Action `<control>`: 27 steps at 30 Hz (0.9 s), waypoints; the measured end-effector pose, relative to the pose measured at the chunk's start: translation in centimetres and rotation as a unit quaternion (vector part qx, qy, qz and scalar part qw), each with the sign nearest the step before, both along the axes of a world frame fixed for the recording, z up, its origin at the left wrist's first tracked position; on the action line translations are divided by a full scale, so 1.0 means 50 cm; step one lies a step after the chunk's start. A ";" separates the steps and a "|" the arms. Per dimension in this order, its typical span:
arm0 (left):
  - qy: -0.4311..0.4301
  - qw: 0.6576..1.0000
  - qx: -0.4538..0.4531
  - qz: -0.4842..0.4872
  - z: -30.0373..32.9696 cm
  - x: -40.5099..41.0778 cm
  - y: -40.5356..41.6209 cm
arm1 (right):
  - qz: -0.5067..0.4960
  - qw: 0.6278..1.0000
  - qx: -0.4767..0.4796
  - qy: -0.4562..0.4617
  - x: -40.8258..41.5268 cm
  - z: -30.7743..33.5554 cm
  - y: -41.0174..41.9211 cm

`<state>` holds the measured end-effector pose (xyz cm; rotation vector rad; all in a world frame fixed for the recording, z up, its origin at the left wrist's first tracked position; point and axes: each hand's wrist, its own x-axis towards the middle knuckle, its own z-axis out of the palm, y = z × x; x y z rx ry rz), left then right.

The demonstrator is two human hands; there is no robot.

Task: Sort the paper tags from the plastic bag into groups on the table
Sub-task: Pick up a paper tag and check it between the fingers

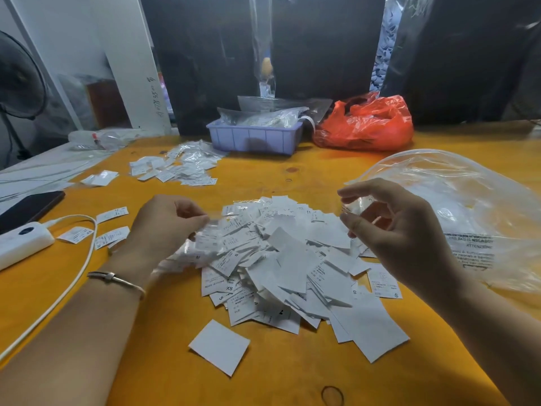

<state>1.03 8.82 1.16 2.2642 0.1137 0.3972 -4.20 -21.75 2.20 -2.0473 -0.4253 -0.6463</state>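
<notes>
A big heap of white paper tags [289, 265] lies in the middle of the orange table [292, 382]. My left hand [164, 227] rests on the heap's left edge, fingers curled on a blurred bunch of tags. Above the heap's right side hovers my right hand [401, 230], its fingers pinching a small clear plastic sleeve [358, 205]. The large clear plastic bag [468, 218] lies at the right, behind that hand. A smaller group of tags [175, 168] sits at the back left, and three single tags [108, 230] lie left of my left hand.
A purple tray [254, 137] with clear packets and a red plastic bag [366, 124] stand at the back. At the left lie a black phone [29, 208], a white power bank [20, 241] and its white cable [70, 285]. A rubber band [332, 395] lies near the front edge.
</notes>
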 end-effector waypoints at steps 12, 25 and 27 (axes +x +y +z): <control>0.053 0.970 0.213 0.103 -0.033 0.022 0.063 | -0.332 0.898 -0.284 0.061 0.061 0.018 -0.127; -0.091 0.986 0.118 -0.070 -0.024 -0.011 -0.057 | -0.336 0.852 -0.348 0.201 0.080 -0.006 -0.134; -0.097 0.985 0.114 -0.091 -0.028 -0.015 -0.068 | -0.331 0.865 -0.327 0.188 0.084 -0.009 -0.140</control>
